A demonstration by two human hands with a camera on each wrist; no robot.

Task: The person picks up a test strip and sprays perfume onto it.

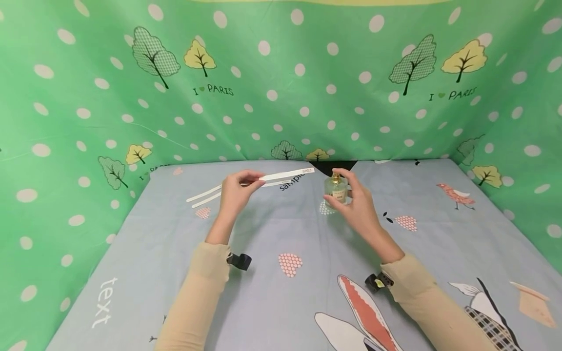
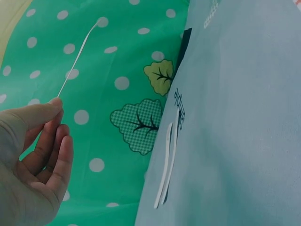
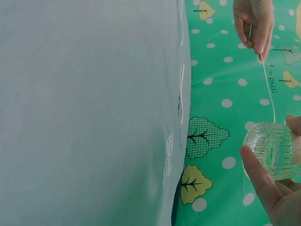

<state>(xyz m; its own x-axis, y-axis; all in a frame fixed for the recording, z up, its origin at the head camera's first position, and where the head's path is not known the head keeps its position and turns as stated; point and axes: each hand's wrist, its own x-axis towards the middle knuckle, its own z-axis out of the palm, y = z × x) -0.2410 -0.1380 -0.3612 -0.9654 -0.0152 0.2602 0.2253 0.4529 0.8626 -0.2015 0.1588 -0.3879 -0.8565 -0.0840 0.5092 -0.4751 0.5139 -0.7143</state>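
Observation:
My left hand [image 1: 237, 192] pinches a white paper scent strip [image 1: 287, 174] between thumb and fingers; its printed end points right toward the bottle. Seen edge-on in the left wrist view, the strip [image 2: 75, 61] looks thin and slightly bent. My right hand [image 1: 362, 207] holds a small perfume bottle [image 1: 331, 187] upright, thumb at its base and index finger on the gold sprayer top. The ribbed clear glass of the bottle [image 3: 268, 150] shows in the right wrist view, near the strip's free end. Two more scent strips [image 1: 206, 196] lie on the table, partly hidden behind the left hand.
A grey-blue patterned cloth [image 1: 263, 229] covers the table. Green dotted curtain [image 1: 272, 112] hangs behind the far edge and at both sides. Dark wrist cameras [image 1: 240, 262] sit at both cuffs.

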